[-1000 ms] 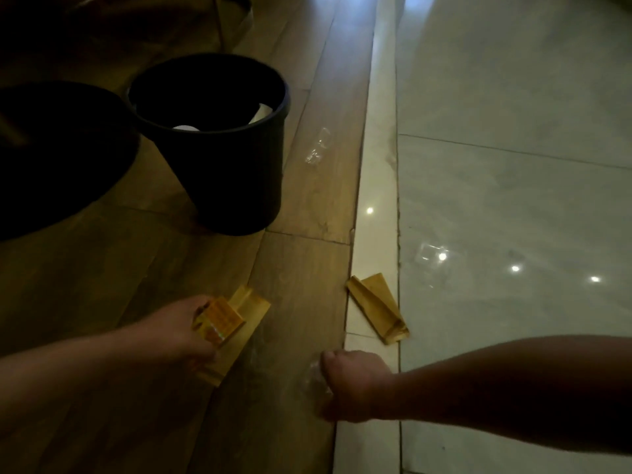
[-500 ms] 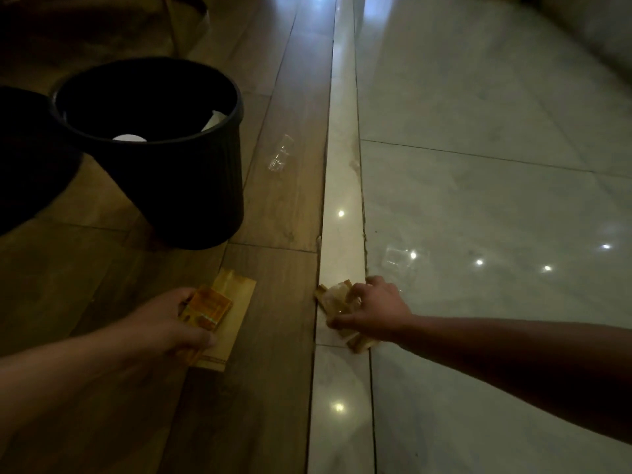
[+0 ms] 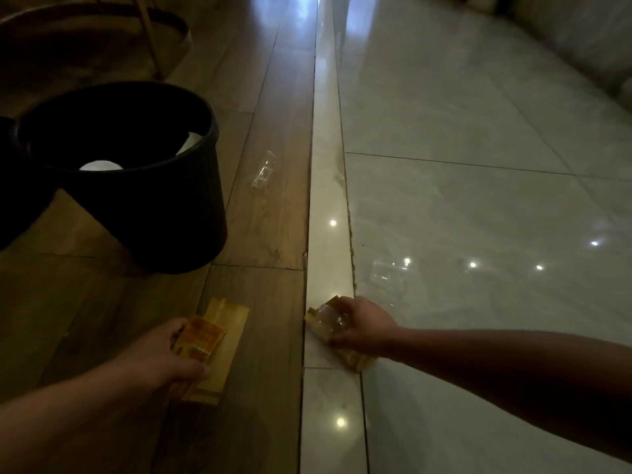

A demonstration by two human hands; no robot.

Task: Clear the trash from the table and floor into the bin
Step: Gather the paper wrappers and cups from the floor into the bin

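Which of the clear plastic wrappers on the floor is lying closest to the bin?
The clear wrapper on the wood planks, just right of the black bin. The other loose wrapper lies on the grey tile, across the pale strip.

Left hand point(image 3: 164, 350), right hand point(image 3: 362, 328) clenched

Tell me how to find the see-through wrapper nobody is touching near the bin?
Start at the black bin on the wooden floor. Look just right of it, before the pale strip: a small clear wrapper lies flat there. Unlike the yellow packets, it is colourless and no hand is near it.
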